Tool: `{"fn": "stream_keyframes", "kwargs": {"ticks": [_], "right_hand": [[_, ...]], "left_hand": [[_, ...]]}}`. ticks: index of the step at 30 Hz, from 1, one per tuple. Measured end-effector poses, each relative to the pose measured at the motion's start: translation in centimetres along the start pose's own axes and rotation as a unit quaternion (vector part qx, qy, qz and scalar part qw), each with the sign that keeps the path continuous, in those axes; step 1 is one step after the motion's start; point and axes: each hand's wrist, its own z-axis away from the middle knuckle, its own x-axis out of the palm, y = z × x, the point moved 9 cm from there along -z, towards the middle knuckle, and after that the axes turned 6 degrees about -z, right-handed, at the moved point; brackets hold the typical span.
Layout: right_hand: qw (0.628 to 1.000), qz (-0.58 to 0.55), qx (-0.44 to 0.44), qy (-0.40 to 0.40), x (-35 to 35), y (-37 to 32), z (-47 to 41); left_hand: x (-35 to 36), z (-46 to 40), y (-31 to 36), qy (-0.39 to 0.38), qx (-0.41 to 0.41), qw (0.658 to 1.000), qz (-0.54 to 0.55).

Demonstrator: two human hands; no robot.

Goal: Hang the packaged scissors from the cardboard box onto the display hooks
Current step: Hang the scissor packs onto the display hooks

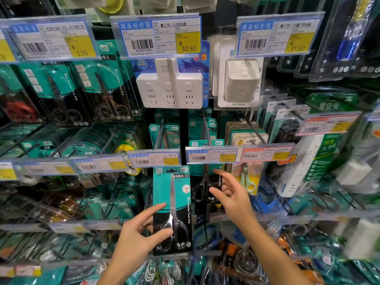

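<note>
A teal-and-black pack of scissors stands upright just under the middle price label, its hang hole near the label's lower edge. My left hand pinches the pack at its lower left, thumb on the front over the handles. My right hand hovers to the right with fingers spread and relaxed, holding nothing, in front of another hanging pack with black-handled scissors. The display hook for the middle column runs back above the label. The cardboard box is out of view.
Rows of hooks carry more scissors packs at upper left, white power adapters in the middle and a power strip at right. Price label rails stick out toward me at several heights. Cables and packs hang below.
</note>
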Motion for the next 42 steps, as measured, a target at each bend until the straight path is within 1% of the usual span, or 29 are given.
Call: {"fn": "stream_keyframes", "kwargs": {"ticks": [3,7,11,13,15,18,21,25,27,31,33,35,39,40,42], "right_hand": [[1.000,0.003,-0.005,0.002,0.3,0.1,-0.7],[0.999,0.028,0.018,0.022,0.7,1.2,-1.9],[0.998,0.039,0.027,0.040,1.0,0.7,-3.1],[0.997,0.041,0.025,0.057,1.0,0.4,-3.9],[0.995,0.049,0.041,0.077,0.9,1.3,-4.6],[0.991,0.028,0.092,0.090,1.0,3.3,-5.7],[0.988,-0.007,0.108,0.113,0.6,4.8,-6.6],[0.991,0.027,0.095,0.087,0.8,4.4,-7.2],[0.990,0.041,0.113,0.074,1.0,4.0,-7.0],[0.991,0.048,0.091,0.085,0.8,4.9,-7.2],[0.990,0.039,0.114,0.077,1.1,5.8,-7.1],[0.988,0.060,0.126,0.069,1.3,6.3,-6.9],[0.988,0.092,0.099,0.076,1.2,4.7,-4.9],[0.989,0.084,0.096,0.069,1.5,3.8,-3.9],[0.994,0.033,0.100,0.037,2.5,2.5,-1.8]], "left_hand": [[0.2,-0.1,0.0,-0.003,0.000,1.000,-0.001],[0.2,-0.1,0.2,-0.002,-0.001,1.000,0.013],[-0.2,-0.4,-0.1,0.006,-0.010,1.000,0.003],[-0.4,-0.6,0.0,0.013,-0.009,1.000,-0.004],[-0.6,-0.7,0.2,0.015,-0.007,1.000,-0.009],[-0.9,-0.9,0.2,0.015,-0.009,1.000,-0.009],[-1.0,-1.0,0.3,0.014,-0.010,1.000,-0.013],[-1.2,-1.2,0.4,0.014,-0.006,1.000,-0.014],[-1.2,-1.3,0.2,0.009,-0.007,1.000,-0.013],[-1.3,-1.3,0.2,0.001,-0.005,1.000,-0.015],[-1.3,-1.2,0.2,-0.001,-0.005,1.000,-0.012],[-1.4,-1.2,0.2,0.002,-0.005,1.000,-0.014],[-1.5,-1.0,0.3,0.007,0.003,1.000,-0.011],[-1.5,-1.0,0.3,0.009,0.005,1.000,-0.011],[-1.5,-0.9,0.3,0.014,0.008,1.000,-0.011]]}}
